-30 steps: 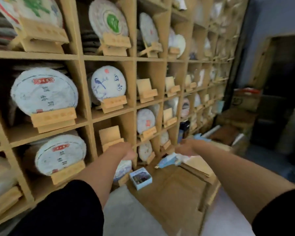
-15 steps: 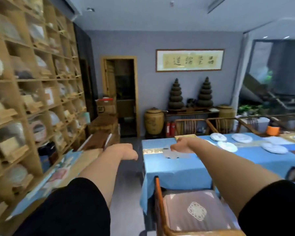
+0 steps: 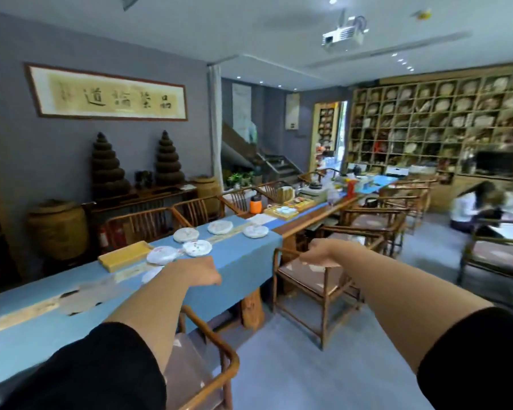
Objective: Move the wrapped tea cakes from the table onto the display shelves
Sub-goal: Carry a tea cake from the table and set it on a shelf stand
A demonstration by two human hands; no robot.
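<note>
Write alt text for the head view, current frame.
Both bare hands, left and right, reach forward holding nothing toward a table with a blue cloth, where five wrapped tea cakes lie. Wooden chairs line the table, and shelves fill the far right wall.

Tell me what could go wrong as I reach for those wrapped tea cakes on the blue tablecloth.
1. Two wrapped tea cakes touch or overlap; lifting one may drag the other.
2. The wooden chair stands between you and the table; leaning in could snag it.
3. One cake sits partly hidden behind your left hand, so it could get knocked.
</note>
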